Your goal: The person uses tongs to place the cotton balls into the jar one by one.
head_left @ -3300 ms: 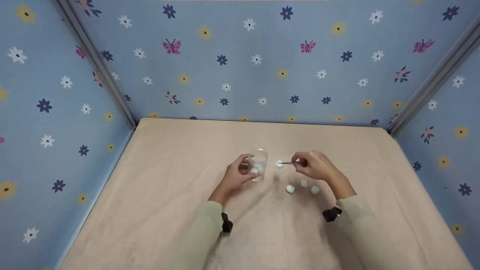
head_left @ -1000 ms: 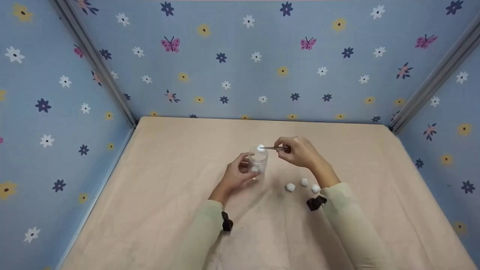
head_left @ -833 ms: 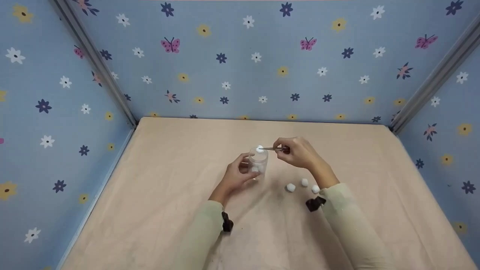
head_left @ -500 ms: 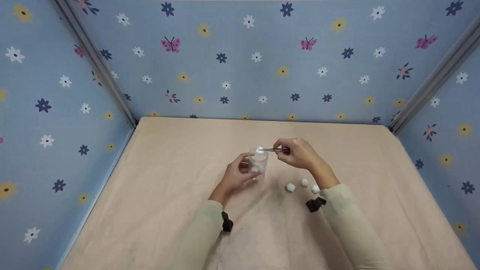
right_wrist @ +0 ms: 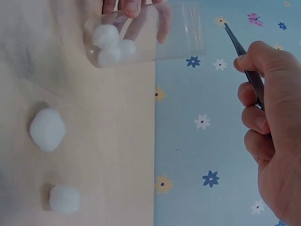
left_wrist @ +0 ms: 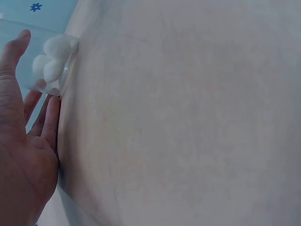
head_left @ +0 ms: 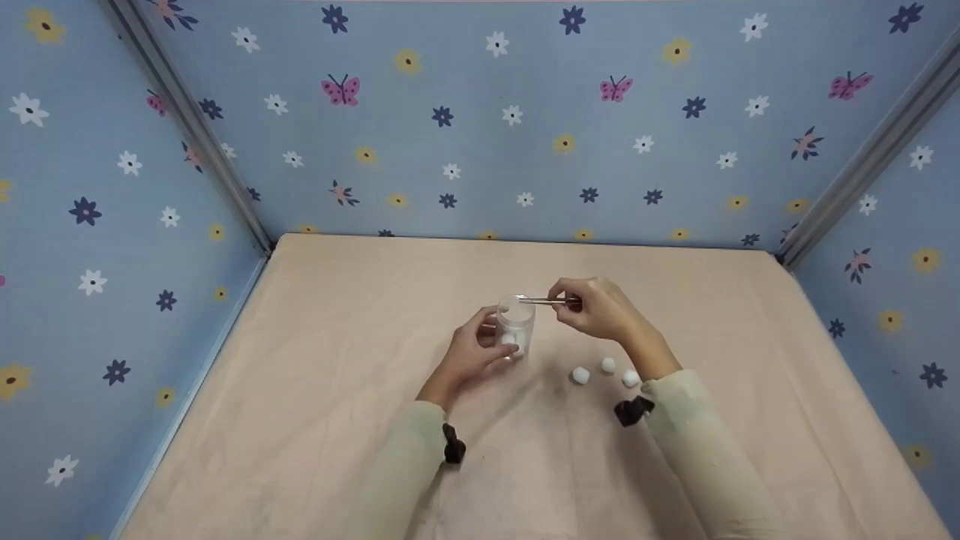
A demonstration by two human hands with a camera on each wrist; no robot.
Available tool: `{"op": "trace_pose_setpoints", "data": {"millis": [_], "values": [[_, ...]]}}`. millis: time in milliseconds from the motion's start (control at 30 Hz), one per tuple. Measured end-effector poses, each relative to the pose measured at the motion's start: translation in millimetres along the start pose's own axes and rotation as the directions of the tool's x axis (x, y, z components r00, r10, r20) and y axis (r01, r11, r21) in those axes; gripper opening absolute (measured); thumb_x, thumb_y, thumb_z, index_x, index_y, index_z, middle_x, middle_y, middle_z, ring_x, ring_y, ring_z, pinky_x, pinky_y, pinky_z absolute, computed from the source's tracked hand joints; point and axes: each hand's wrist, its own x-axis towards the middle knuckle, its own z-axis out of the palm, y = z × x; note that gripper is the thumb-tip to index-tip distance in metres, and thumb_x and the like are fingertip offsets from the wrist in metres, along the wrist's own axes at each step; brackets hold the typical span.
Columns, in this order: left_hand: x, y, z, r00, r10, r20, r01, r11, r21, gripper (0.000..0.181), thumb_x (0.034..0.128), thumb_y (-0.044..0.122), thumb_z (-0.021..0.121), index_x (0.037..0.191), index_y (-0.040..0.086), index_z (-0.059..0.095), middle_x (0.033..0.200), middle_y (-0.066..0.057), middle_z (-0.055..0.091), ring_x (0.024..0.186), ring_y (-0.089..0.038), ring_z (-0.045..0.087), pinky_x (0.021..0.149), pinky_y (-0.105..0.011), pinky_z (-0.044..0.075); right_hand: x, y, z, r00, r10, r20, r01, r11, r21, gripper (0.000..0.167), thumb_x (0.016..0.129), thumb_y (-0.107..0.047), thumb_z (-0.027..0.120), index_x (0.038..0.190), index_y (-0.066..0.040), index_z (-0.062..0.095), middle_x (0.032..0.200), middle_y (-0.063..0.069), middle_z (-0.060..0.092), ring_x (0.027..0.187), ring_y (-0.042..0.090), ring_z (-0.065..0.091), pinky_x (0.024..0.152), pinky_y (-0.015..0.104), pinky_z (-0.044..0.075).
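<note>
A clear plastic jar [head_left: 517,319] stands on the table with white cotton balls [right_wrist: 109,44] at its bottom. My left hand [head_left: 472,346] holds the jar from the left, thumb in front and fingers behind. In the left wrist view the thumb lies along the jar wall, beside the cotton balls [left_wrist: 54,59]. My right hand [head_left: 596,306] grips a pair of metal tweezers [head_left: 547,301], whose tips are over the jar's open mouth. Nothing shows between the tweezer tips in the right wrist view.
Three loose cotton balls [head_left: 580,375] lie on the beige-covered table [head_left: 337,337], right of the jar and near the right forearm. Blue flowered panels [head_left: 480,135] rise behind and at both sides of the table, joined by grey corner posts [head_left: 195,124].
The right hand carried a cotton ball in the tweezers left to the jar mouth. That ball has dropped into the jar, leaving the tweezer tips bare. The left hand stayed in place.
</note>
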Motion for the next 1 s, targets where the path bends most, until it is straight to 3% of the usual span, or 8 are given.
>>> {"op": "trace_pose_setpoints", "data": {"millis": [367,667,800,1000], "values": [[-2.1,0.6,1.0,1.0,0.024,-0.017,-0.024,1.0,0.008,0.074,0.0967,0.018,0.091,0.161,0.02,0.055,0.147,-0.02,0.067,0.133,-0.037,0.073,0.12,-0.052,0.06,-5.9,3,-1,1.0,0.019,-0.005,-0.018,1.0,0.001,0.013,0.095,-0.006,0.075,0.107,-0.008,0.08,0.076,0.007,0.073,0.067,0.008,0.052,0.064,0.028,0.045],[-2.6,1.4,0.6,1.0,0.001,-0.022,0.0,1.0,0.006,0.079,0.0958,0.018,0.092,0.164,0.02,0.052,0.148,-0.02,0.065,0.135,-0.036,0.072,0.122,-0.051,0.059,-10.4,5,-2,1.0,0.013,-0.004,-0.013,1.0,-0.023,0.012,0.097,-0.007,0.076,0.108,-0.009,0.081,0.077,0.007,0.075,0.067,0.008,0.053,0.064,0.028,0.046],[-2.0,-0.1,0.7,0.999,0.019,-0.029,-0.018,1.0,0.006,0.078,0.0956,0.017,0.092,0.163,0.017,0.053,0.147,-0.021,0.066,0.134,-0.037,0.072,0.121,-0.051,0.059,-14.3,7,-3,1.0,0.008,-0.019,-0.008,1.0,-0.024,0.013,0.096,-0.007,0.077,0.108,-0.009,0.081,0.078,0.008,0.076,0.068,0.008,0.056,0.065,0.027,0.048],[-0.3,-2.6,1.4,1.0,0.007,-0.022,-0.008,1.0,-0.011,0.078,0.0959,0.017,0.092,0.164,0.019,0.054,0.148,-0.019,0.065,0.134,-0.035,0.072,0.12,-0.05,0.06,-23.4,12,-5,1.0,0.007,-0.027,-0.008,1.0,-0.028,0.014,0.095,-0.006,0.075,0.106,-0.01,0.081,0.075,0.007,0.074,0.063,0.007,0.051,0.062,0.026,0.044]]}}
